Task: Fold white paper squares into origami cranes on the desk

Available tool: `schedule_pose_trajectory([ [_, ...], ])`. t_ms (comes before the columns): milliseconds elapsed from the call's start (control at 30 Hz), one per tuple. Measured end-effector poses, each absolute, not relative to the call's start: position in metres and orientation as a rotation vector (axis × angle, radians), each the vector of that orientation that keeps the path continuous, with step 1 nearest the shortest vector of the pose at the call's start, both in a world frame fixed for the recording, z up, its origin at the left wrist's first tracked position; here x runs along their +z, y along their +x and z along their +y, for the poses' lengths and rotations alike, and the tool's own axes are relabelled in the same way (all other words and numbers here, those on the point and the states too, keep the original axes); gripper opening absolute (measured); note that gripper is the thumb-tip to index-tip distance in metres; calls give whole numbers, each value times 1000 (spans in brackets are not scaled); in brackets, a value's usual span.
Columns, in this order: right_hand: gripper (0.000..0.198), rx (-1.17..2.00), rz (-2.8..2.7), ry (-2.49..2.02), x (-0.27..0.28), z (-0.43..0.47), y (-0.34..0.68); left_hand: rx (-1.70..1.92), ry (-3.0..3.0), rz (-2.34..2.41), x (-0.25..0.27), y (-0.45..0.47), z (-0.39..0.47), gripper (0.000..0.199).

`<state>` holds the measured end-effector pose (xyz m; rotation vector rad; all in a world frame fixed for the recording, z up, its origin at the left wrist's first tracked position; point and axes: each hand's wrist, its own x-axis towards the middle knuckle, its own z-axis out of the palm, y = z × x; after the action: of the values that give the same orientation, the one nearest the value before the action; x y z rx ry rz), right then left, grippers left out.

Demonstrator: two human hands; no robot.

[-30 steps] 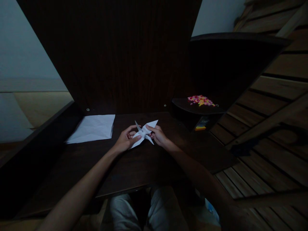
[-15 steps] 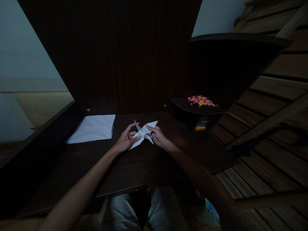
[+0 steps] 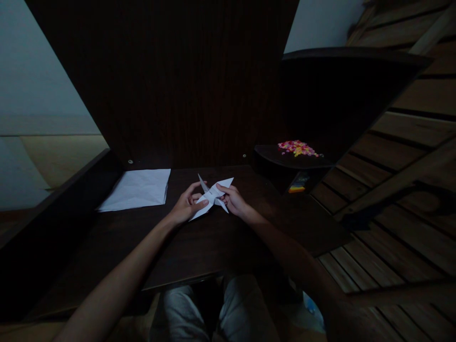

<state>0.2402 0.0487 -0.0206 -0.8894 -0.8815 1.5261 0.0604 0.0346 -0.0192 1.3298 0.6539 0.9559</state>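
Observation:
Between my two hands is a white folded-paper figure (image 3: pixel 213 194) with several pointed flaps, held just above the dark desk. My left hand (image 3: pixel 187 203) grips its left side, the thumb flat on the near flap and the fingers curled behind. On the right side, my right hand (image 3: pixel 233 199) pinches the paper, thumb on top near the upper right point. One narrow flap stands up at the upper left, and another points down to the lower right. The fingertips underneath are partly hidden by the paper.
A stack of white paper sheets (image 3: pixel 140 189) lies on the desk (image 3: pixel 199 247) at the left. Many small pink, red and yellow pieces (image 3: pixel 298 148) are heaped on a corner shelf (image 3: pixel 281 161) at the right. Below it stands a small rainbow-striped item (image 3: pixel 298 185). Wooden slats (image 3: pixel 409 199) rise further right.
Almost nothing differs. Both hands keep their hold on the folded paper, with the left flaps shifted very slightly; the view has moved a touch.

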Motion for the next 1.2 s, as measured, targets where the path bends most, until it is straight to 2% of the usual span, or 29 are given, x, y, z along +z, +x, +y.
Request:
schedule_pose_trajectory([
  [833,30,1549,-925,-902,-18,47,240,874,1485,605,-19,52,40,67],
  [1200,33,1396,-1140,-1006,-20,45,242,801,1615,635,-13,44,41,65],
])
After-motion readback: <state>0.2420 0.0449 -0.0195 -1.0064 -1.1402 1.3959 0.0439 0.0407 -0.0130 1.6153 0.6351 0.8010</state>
